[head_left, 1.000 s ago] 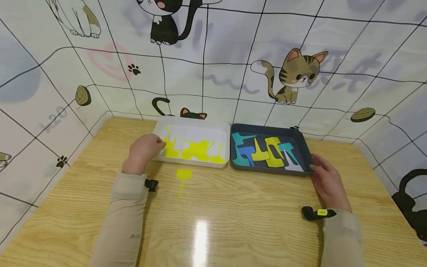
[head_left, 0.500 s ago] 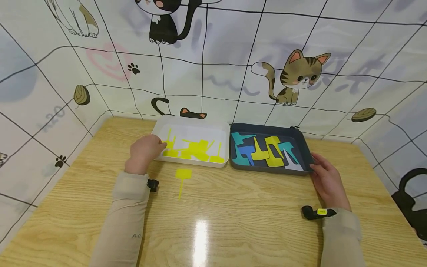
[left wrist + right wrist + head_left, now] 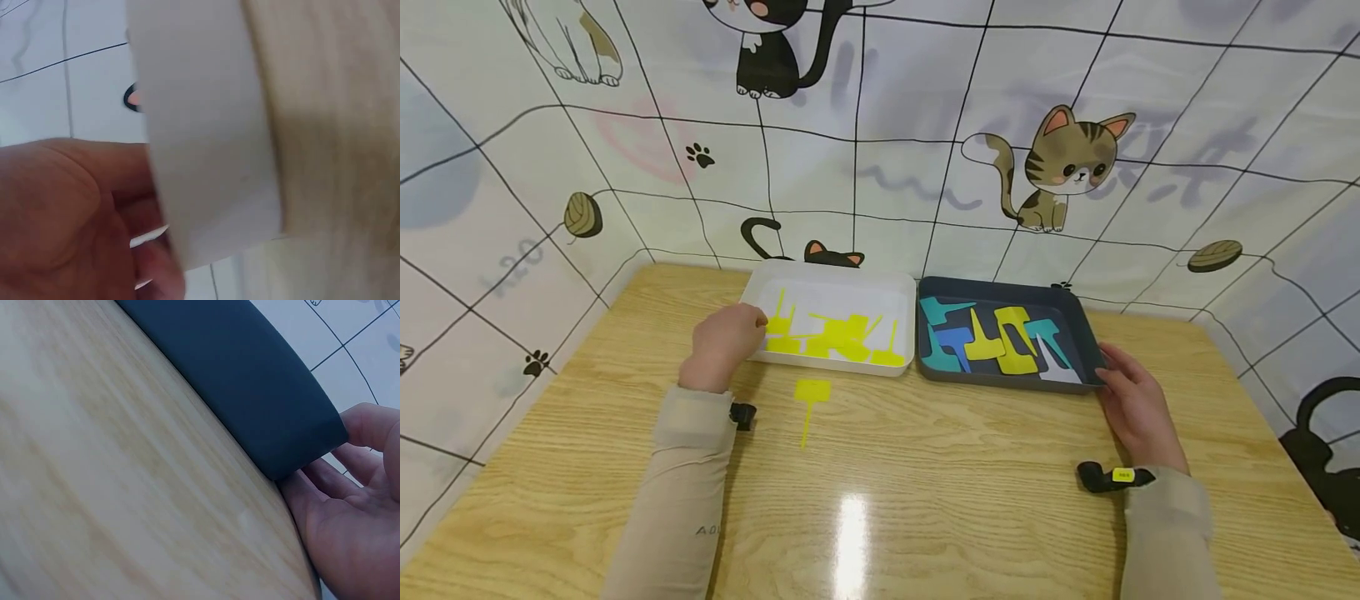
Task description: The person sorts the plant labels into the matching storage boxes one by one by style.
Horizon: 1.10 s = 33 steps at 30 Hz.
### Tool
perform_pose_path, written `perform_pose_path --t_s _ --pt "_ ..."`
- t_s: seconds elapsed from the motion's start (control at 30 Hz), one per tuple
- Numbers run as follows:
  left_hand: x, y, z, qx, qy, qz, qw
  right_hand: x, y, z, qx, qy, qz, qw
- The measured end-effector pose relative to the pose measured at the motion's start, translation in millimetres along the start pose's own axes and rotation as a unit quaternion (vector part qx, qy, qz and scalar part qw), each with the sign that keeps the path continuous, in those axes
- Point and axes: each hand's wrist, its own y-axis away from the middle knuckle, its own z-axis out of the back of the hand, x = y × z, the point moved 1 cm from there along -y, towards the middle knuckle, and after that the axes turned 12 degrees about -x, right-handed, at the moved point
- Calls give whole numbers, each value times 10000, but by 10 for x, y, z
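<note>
My left hand (image 3: 726,343) grips the left end of the white tray (image 3: 842,277), thumb over the rim. In the left wrist view its fingers are partly hidden behind the tray wall (image 3: 215,137). Several bright yellow T-shaped plant labels (image 3: 842,337) lie in this tray, some close to the fingertips. My right hand (image 3: 1142,412) holds the right front corner of the dark grey tray (image 3: 1000,289). The right wrist view shows the thumb at the rim of the grey wall (image 3: 250,381), other fingers by its corner. Teal, blue, yellow and pale plant labels (image 3: 985,342) lie inside.
One yellow plant label (image 3: 812,392) lies on the wooden table (image 3: 940,492) in front of the white tray. Both trays stand side by side at the table's back, near a cat-patterned wall cloth (image 3: 880,150). A dark wrist camera sits on each wrist.
The fingertips of my left hand have shifted slightly left, showing more of the yellow labels beside them. The right hand and both trays stay practically in place.
</note>
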Motion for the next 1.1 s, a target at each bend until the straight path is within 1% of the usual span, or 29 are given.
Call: perform_pose_path --t_s 0.1,0.2,0.33,0.43,0.5,0.6,0.67,0.77,0.83,0.9,1.0,1.1 --pt "-11 22 36 -55 99 -281 9995 -28 -8 6 63 -112 64 9999" --pt "-55 61 124 46 333 -518 9981 -43 8 10 124 -254 78 9996" --pt "-162 139 229 494 698 -825 9929 -60 28 16 102 -315 111 9994" --pt "-246 216 256 804 773 -1075 9879 -66 48 18 74 -325 119 9994" --pt "-294 277 249 911 673 -1242 9858 -65 62 19 63 -324 101 9994" --pt "-374 377 222 1038 461 -1354 9843 -59 85 25 39 -216 94 9997" --pt "-451 420 196 1075 375 -1420 9833 -38 92 49 18 -215 122 9997" --pt "-573 479 179 1052 293 -1550 9819 -20 104 78 20 -315 217 9993" --pt "-629 522 178 1053 175 -1585 9816 -24 107 73 84 -479 193 9986" --pt "-667 571 179 1077 -22 -1571 9817 -37 99 49 144 -482 135 9986" --pt "-699 635 136 1028 -405 -1573 9813 -54 86 14 149 -351 31 9993" --pt "-726 668 27 804 -682 -1539 9824 -45 80 11 57 -146 47 9999"
